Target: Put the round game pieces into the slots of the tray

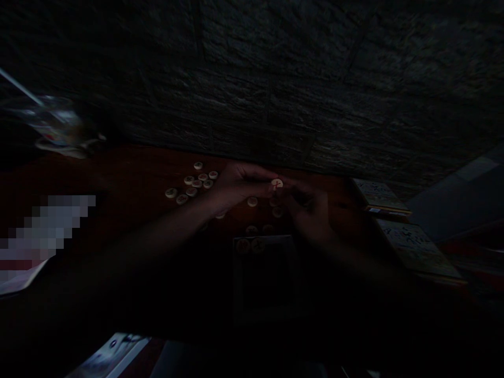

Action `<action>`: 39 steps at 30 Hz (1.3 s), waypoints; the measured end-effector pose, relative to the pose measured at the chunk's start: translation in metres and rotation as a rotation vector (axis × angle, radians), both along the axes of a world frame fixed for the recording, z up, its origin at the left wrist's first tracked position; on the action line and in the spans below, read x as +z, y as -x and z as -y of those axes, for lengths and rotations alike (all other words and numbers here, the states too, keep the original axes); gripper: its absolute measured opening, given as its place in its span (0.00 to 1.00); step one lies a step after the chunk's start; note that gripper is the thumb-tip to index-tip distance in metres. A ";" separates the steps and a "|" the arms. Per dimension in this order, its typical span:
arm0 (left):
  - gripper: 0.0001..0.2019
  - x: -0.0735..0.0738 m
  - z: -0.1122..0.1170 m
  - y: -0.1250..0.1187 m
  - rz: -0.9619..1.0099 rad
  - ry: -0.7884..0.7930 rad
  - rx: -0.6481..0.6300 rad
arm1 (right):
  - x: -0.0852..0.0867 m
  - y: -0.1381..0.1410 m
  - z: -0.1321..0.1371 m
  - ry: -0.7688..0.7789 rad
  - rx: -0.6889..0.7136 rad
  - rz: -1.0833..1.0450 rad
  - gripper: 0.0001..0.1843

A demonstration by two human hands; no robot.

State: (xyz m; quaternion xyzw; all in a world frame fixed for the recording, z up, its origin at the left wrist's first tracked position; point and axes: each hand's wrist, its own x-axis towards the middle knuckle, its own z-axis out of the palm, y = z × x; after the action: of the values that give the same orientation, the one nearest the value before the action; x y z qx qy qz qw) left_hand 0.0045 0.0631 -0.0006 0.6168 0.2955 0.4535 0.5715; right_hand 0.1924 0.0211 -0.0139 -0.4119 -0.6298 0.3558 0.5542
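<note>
A round Chinese chess piece [277,185] with a red character is tilted up towards me, between the fingertips of both hands. My left hand [238,181] reaches in from the left, its fingers closed on the piece's edge. From the right, my right hand [313,212] pinches the same piece; its fingers are partly lost in shadow. Below them a few more pieces [252,201] lie on the brown table [137,173]. To the left of my left wrist is a loose group of several pieces [197,184].
A shallow square tray [237,283] lies nearer me, with two pieces [258,245] at its far corner. Two flat boxes [417,247] lie at the right. A plastic cup [59,126] with a straw stands at the far left. A stone wall [252,79] borders the table's back.
</note>
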 end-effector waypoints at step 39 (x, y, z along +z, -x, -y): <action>0.15 0.001 0.002 -0.002 0.032 0.056 0.019 | -0.001 0.002 -0.003 0.012 -0.032 -0.037 0.13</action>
State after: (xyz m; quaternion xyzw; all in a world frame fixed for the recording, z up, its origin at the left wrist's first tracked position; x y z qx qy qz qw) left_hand 0.0068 0.0614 0.0001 0.5905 0.3049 0.4601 0.5889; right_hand 0.1903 0.0242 -0.0145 -0.4185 -0.6105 0.3581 0.5691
